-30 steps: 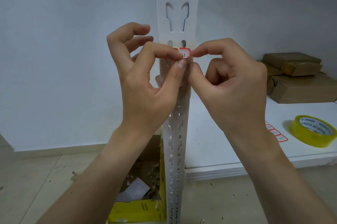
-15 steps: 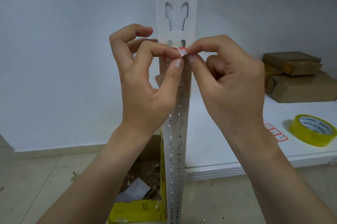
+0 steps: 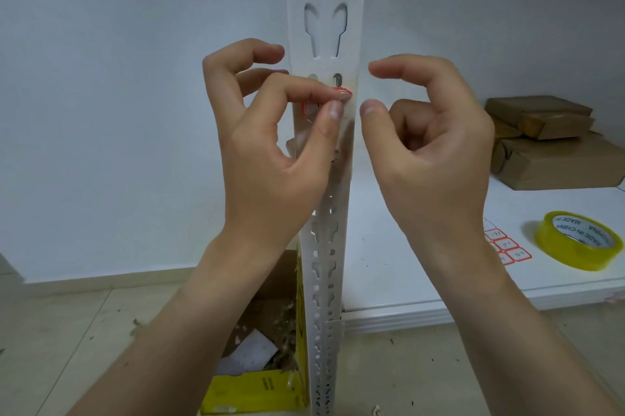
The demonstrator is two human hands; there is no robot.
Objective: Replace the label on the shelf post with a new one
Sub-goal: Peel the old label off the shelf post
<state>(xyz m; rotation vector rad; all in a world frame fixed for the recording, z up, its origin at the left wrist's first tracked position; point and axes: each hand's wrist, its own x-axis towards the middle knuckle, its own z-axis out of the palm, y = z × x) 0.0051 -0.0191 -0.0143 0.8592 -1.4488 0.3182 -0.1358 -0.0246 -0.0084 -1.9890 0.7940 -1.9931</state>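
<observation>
Label (image 3: 339, 90): small, white, red-bordered, against the front face of your shelf post (image 3: 324, 29), just below a pair of oval slots. Your left hand (image 3: 270, 158) pinches it between thumb and forefinger, hiding most of it. Post: white, slotted, upright. Spare labels (image 3: 506, 244): flat on the shelf (image 3: 422, 263), near its front edge.

Left hand (image 3: 270, 158) pinched, right hand (image 3: 436, 161) slack

Tape roll (image 3: 578, 239) lies at shelf (image 3: 406, 263) front edge, label sheet (image 3: 505, 246) just left, parcels (image 3: 554, 151) behind; box (image 3: 257, 388) left of post (image 3: 326, 246).
</observation>
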